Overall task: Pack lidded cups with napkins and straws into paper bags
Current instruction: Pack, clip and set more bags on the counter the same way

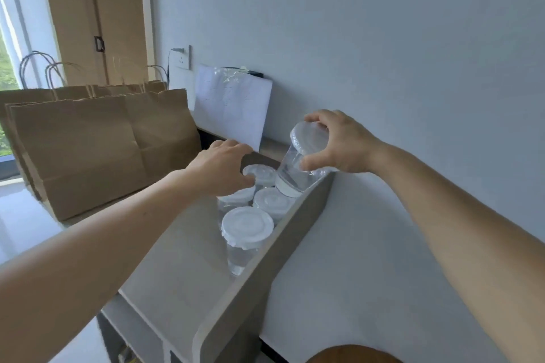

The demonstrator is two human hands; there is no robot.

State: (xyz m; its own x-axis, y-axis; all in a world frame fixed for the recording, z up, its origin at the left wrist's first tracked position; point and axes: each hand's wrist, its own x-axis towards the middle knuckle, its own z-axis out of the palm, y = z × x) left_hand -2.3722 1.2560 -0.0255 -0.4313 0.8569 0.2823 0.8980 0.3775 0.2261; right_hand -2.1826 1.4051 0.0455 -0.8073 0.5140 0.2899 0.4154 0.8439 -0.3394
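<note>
Holding lidded cup (295, 171) in right grip (339, 144), fingers and thumb curling round the white lid rim. Carrying it tilted, lid up toward the wall, base hanging just above the other cups at the far end of the grey bin (182, 259). Showing clear liquid inside.

Reaching left grip (219, 169) over the far left part of the bin, thumb touching the lid of the back cup (261, 172), fingers pointing past it toward the bin's dark far edge. Fingers mostly hiding behind the hand, so cannot tell whether wide or closing on the cup.

Sitting upright in the bin, all clear-walled with white lids: front cup (247, 225) nearest the camera, middle-right cup (272, 202) and middle-left cup (237, 196) side by side behind it, back cup beyond those.

Standing left of the bin: brown paper bags (88, 150), several in a row, twisted handles pointing up.

Leaning on the wall behind the bin: white wrapped pack (233, 109), contents not readable.

Sitting on the wall above the bags: socket (183, 57) with a plug in it.

Rising behind the bags: tall cardboard box (97, 9).
</note>
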